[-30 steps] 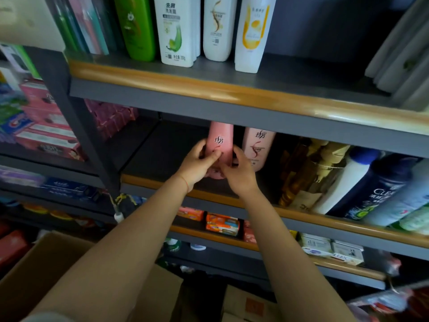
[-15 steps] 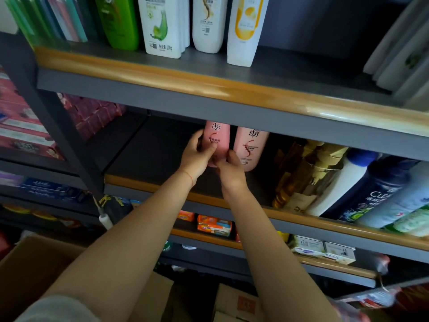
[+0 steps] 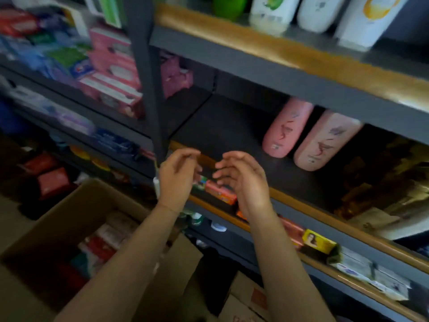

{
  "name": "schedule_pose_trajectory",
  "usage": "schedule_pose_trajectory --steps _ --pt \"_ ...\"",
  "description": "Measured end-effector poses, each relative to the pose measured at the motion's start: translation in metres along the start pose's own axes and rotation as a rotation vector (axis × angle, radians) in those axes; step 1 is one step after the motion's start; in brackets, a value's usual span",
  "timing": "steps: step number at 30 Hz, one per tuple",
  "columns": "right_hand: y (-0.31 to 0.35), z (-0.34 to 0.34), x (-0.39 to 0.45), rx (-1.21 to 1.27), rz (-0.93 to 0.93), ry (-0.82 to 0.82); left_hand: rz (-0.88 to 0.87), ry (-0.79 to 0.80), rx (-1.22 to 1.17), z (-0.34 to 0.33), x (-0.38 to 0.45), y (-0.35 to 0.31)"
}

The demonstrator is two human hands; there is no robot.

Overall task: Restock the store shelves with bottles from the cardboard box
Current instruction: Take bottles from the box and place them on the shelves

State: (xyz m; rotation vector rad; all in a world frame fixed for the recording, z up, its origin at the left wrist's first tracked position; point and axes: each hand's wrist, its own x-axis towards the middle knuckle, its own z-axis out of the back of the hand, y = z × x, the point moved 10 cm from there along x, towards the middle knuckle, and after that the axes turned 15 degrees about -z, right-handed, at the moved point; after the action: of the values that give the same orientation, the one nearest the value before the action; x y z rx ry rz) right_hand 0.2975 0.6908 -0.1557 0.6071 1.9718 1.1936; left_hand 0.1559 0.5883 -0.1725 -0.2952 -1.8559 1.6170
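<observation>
Two pink bottles (image 3: 287, 131) stand side by side on the middle shelf (image 3: 232, 126), with bare board to their left. Both hands hang empty in front of that shelf's edge, the left hand (image 3: 177, 180) and right hand (image 3: 243, 182) loosely curled and gripping nothing. The cardboard box (image 3: 69, 219) sits open below and to the left of the shelf. The next bottle is best lifted from it upright and set just left of the pink pair, label facing out.

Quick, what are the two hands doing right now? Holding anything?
Left hand: open, fingers loosely curled, holding nothing.
Right hand: open, fingers loosely curled, holding nothing.
</observation>
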Motion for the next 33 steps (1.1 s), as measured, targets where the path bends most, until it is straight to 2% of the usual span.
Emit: schedule_pose_trajectory --steps 5,9,10,12,16,19,23,29,31,33 --pt "-0.155 -0.118 0.030 -0.302 -0.352 0.170 0.316 -0.259 0.255 0.183 -0.076 0.106" --pt "-0.312 -0.175 0.028 -0.561 -0.661 0.300 0.517 -0.432 0.756 0.330 -0.171 0.161" --pt "-0.348 -0.183 0.026 -0.606 -0.738 0.311 0.592 -0.506 0.820 0.359 -0.198 0.174" --pt "-0.410 -0.190 0.023 -0.685 -0.872 0.319 0.735 -0.617 0.774 0.395 -0.241 0.198" --pt "-0.507 -0.181 0.029 -0.881 -1.017 0.295 0.757 -0.685 0.315 0.405 -0.264 0.247" --pt "-0.550 -0.179 0.041 -1.021 -1.038 0.272 0.771 -0.699 0.010 0.397 -0.261 0.277" --pt "-0.595 -0.186 0.059 -1.253 -0.959 0.329 0.702 -0.672 0.007 0.407 -0.265 0.283" --pt "-0.630 -0.213 0.050 -1.173 -0.984 0.363 0.667 -0.673 -0.012 0.410 -0.267 0.283" --pt "-0.635 -0.215 0.052 -1.216 -0.971 0.335 0.660 -0.690 -0.015 0.408 -0.267 0.285" --pt "-0.640 -0.213 0.052 -1.194 -1.036 0.287 0.659 -0.687 -0.009 0.407 -0.267 0.286"
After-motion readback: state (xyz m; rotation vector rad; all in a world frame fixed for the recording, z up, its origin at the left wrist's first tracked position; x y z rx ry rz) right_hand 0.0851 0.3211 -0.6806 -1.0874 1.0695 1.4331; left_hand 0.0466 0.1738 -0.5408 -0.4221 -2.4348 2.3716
